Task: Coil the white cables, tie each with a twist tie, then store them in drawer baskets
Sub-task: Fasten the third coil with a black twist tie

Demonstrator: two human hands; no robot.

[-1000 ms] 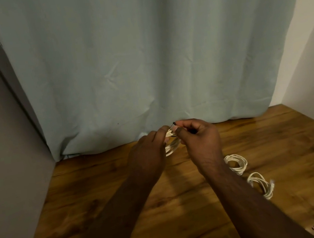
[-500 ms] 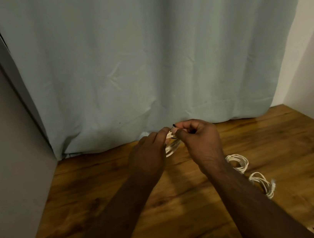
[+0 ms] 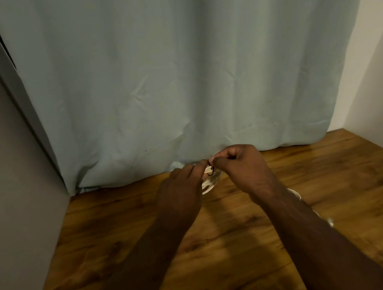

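Our right hand [image 3: 240, 167] still pinches the dark twist tie [image 3: 210, 170] at the center of the frame, and our left hand [image 3: 179, 190] grips the white coil [image 3: 211, 181] just under it. Since a second ago the tie looks more wound around the coil, so we judge the tying nearly finished. More cable [image 3: 295, 194] peeks from behind the right forearm on the table [image 3: 339, 185], waiting.

loads of bare wooden table [image 3: 130, 239] on the left, curtain [image 3: 175, 73] right behind, cable coils [image 3: 295, 194] off right
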